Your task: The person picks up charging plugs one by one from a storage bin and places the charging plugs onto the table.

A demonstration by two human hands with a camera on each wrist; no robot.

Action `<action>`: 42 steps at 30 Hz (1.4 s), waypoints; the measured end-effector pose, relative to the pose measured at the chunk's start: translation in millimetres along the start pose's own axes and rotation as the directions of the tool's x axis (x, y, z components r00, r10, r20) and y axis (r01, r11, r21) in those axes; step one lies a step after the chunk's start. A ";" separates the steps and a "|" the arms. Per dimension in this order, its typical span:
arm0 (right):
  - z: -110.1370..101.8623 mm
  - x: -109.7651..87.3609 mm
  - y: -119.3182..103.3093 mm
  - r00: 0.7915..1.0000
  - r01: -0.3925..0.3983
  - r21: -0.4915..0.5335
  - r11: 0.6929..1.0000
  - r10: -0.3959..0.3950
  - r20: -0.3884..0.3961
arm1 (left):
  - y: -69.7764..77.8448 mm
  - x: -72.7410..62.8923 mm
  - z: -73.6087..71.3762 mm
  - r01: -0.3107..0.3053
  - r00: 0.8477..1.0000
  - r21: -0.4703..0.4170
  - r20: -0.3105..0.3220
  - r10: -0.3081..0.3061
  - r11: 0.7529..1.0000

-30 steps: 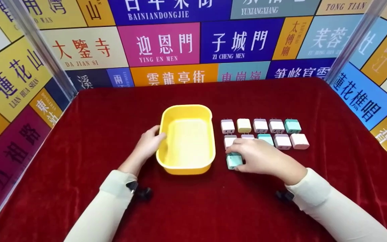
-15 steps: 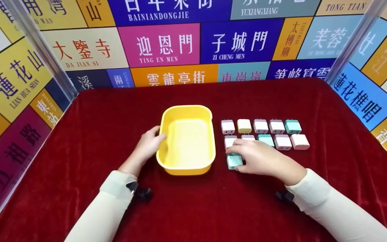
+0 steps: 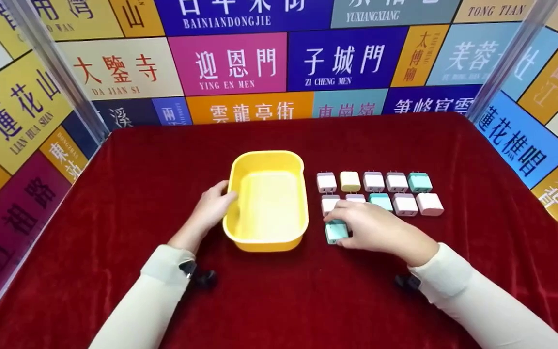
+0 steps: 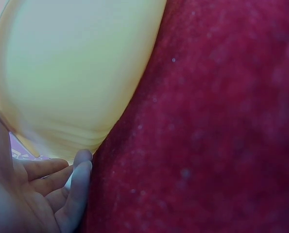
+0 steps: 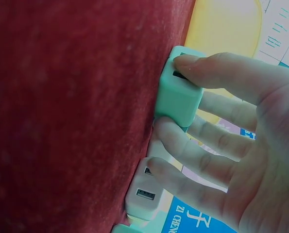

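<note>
My left hand (image 3: 213,206) grips the left wall of an empty yellow plastic tub (image 3: 265,245), thumb over the rim and the other fingers along the outside. In the left wrist view those fingers (image 4: 78,189) lie against the tub's outer wall (image 4: 71,73). To the right of the tub, my right hand (image 3: 378,228) pinches a mint-green USB wall charger (image 3: 336,233) low at the cloth. The right wrist view has the thumb (image 5: 197,65) across the port face of this charger (image 5: 176,99), with fingertips at its other sides. Its far edge is hidden under the hand in the head view.
Two rows of chargers stand beyond my right hand, among them a yellow charger (image 3: 350,182), a green charger (image 3: 420,182) and a pale pink charger (image 3: 429,204). A dark red velvet cloth (image 3: 269,300) covers the table. Panels with printed lettering (image 3: 233,63) enclose the back and sides.
</note>
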State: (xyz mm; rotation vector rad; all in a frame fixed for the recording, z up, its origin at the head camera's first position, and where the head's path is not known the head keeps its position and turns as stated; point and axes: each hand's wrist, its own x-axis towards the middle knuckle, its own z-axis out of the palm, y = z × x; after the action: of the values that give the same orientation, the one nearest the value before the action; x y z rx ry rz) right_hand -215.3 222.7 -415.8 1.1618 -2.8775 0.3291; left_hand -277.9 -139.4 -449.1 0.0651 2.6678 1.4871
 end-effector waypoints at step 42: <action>-23.7 -8.3 0.3 0.996 0.012 -0.065 0.998 -0.018 -0.086 | -0.5 0.1 1.1 -0.013 1.000 0.001 -0.020 0.013 1.000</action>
State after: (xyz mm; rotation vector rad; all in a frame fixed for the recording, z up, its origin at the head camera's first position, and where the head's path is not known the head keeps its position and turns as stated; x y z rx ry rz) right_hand -210.9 233.4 -393.5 1.1293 -2.7822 0.2773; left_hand -277.9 -138.7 -450.1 0.0675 2.6888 1.4981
